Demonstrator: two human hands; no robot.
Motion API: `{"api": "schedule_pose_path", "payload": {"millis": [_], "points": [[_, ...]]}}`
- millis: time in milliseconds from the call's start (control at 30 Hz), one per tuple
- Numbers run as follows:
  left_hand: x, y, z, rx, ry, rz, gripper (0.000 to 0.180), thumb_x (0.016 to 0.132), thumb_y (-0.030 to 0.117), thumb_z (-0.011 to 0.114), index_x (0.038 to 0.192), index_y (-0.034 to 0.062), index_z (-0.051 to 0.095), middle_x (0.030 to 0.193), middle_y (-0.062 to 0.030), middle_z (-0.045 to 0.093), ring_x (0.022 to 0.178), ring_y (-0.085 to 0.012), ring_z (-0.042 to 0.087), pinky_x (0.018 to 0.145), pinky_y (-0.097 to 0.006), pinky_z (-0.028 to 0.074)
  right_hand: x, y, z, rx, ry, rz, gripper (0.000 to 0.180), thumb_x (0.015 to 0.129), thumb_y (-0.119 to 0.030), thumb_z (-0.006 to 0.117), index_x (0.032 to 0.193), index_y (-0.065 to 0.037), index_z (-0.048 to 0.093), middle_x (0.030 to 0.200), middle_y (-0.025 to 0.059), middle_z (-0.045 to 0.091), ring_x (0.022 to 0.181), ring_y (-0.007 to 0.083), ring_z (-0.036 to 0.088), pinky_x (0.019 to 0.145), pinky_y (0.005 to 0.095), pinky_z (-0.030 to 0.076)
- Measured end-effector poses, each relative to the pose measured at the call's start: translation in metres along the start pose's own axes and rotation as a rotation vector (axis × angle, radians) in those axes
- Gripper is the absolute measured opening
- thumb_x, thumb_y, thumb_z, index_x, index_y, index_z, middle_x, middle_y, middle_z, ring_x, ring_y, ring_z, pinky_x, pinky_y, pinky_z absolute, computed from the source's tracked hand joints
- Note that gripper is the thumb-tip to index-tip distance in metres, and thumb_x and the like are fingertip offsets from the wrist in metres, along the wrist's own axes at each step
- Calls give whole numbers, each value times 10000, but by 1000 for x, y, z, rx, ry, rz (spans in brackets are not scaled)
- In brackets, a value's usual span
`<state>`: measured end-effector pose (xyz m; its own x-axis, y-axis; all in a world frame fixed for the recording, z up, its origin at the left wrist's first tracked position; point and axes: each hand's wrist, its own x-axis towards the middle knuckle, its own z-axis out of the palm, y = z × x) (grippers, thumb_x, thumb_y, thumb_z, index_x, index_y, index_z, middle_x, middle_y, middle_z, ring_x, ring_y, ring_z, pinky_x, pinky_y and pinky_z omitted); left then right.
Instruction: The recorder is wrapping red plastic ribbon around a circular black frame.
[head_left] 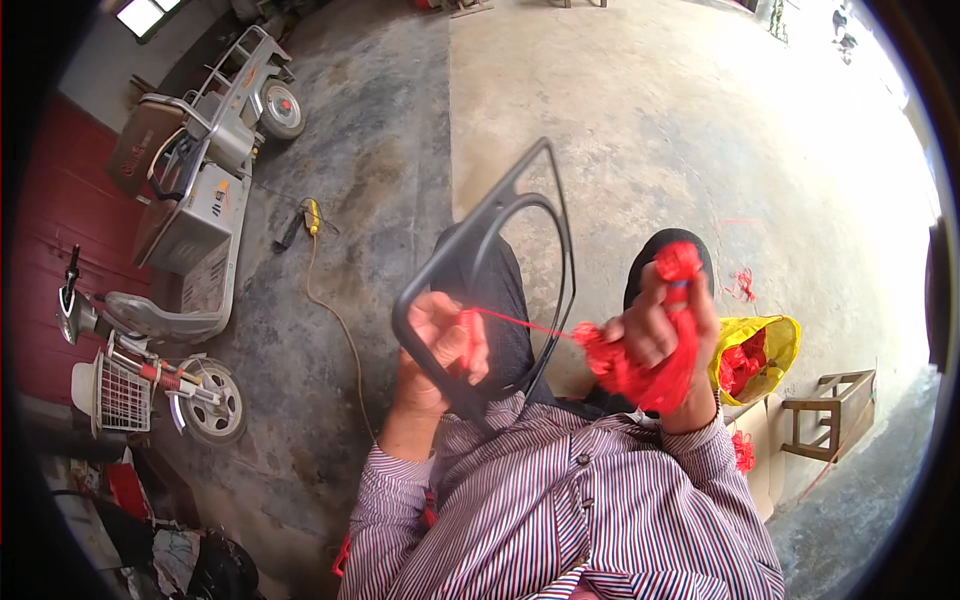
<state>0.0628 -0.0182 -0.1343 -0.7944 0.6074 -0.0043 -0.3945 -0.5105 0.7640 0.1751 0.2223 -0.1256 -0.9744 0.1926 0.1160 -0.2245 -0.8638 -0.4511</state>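
Observation:
In front of my lap my left hand (pixel 445 335) has its fingers curled round a small red bunch of cord (pixel 466 338). A thin red strand (pixel 520 321) stretches from it toward my right hand (pixel 655 325). That hand is closed on a bigger bundle of red cord (pixel 655 385), with a tuft at its top and a blue band near the fingers. A black angular frame with a round opening (pixel 420 285) stands tilted over my left thigh, its edge crossing in front of my left hand and wrist. What supports the frame is hard to tell.
A yellow bag (pixel 775 328) with red material inside sits at my right, beside a small wooden stool (pixel 830 410). Red scraps (pixel 740 285) lie on the concrete floor. At the left stand a grey electric tricycle (pixel 205 210) and a yellow plug socket (pixel 313 215) with a trailing cable.

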Motion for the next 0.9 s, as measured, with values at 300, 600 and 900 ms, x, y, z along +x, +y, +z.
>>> {"api": "schedule_pose_path", "payload": {"millis": [300, 600, 900], "points": [[0, 4, -16, 60, 120, 19, 271, 904, 163, 647, 1133, 38, 574, 900, -127, 614, 625, -193, 593, 480, -302, 488, 37, -15, -86, 287, 303, 37, 445, 987, -476, 424, 896, -63, 563, 573, -22, 420, 496, 140, 407, 503, 320, 366], [0, -2, -5, -19, 41, -70, 376, 911, 199, 632, 1225, 0, 576, 904, -130, 619, 641, -188, 590, 480, -271, 450, 27, -10, -48, -48, 475, -10, 295, 899, -188, 561, 1130, -8, 524, 896, 114, 615, 813, 242, 634, 756, 405, 549], [3, -32, 19, -154, -102, -182, 541, 861, 407, 660, 1234, 26, 568, 1148, -131, 643, 937, -213, 641, 715, -330, 526, 36, 21, 49, -986, 53, 93, 339, 867, -68, 694, 1168, 32, 576, 955, 83, 666, 860, 129, 648, 786, 283, 514]]}}
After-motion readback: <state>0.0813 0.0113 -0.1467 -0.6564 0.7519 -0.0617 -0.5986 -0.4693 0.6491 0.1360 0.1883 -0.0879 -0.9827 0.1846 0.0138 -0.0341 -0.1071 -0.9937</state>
